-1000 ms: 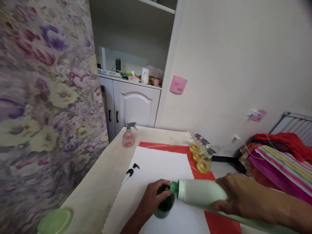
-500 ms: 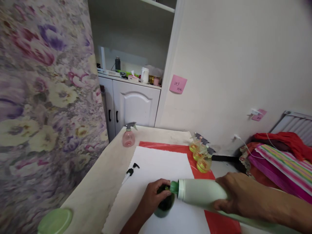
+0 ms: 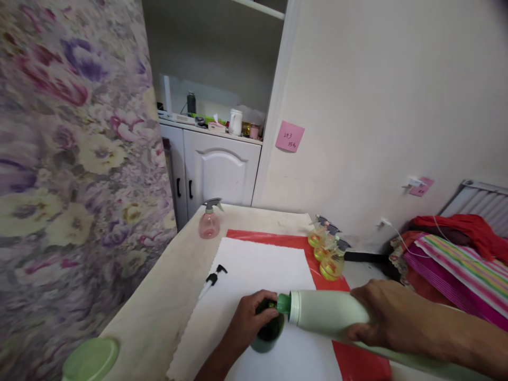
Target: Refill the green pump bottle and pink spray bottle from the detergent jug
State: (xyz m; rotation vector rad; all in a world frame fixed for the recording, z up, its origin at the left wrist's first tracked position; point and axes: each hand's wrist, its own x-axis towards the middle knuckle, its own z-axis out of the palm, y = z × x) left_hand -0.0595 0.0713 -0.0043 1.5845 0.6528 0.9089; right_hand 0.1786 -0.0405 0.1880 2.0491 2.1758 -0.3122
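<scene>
My left hand (image 3: 254, 317) is closed around the neck of a round dark green bottle (image 3: 268, 338), which stands on a white sheet (image 3: 270, 259). From the right, my right hand (image 3: 377, 312) grips a long pale green bottle (image 3: 329, 312), tipped nearly level with its threaded mouth toward the dark bottle. Between the mouth and my left fingers shows a translucent green piece (image 3: 283, 303); whether it is a funnel or a spout I cannot tell. A black pump head (image 3: 212, 278) with a white tube lies on the sheet, left of my hands.
Several spray bottles (image 3: 332, 263) with yellow liquid stand at the table's right edge, on red plastic (image 3: 270, 238). A pink spray bottle (image 3: 209, 224) stands at the far left corner. A light green lid (image 3: 91, 360) is near left. The floral curtain (image 3: 79, 185) hangs beside the table.
</scene>
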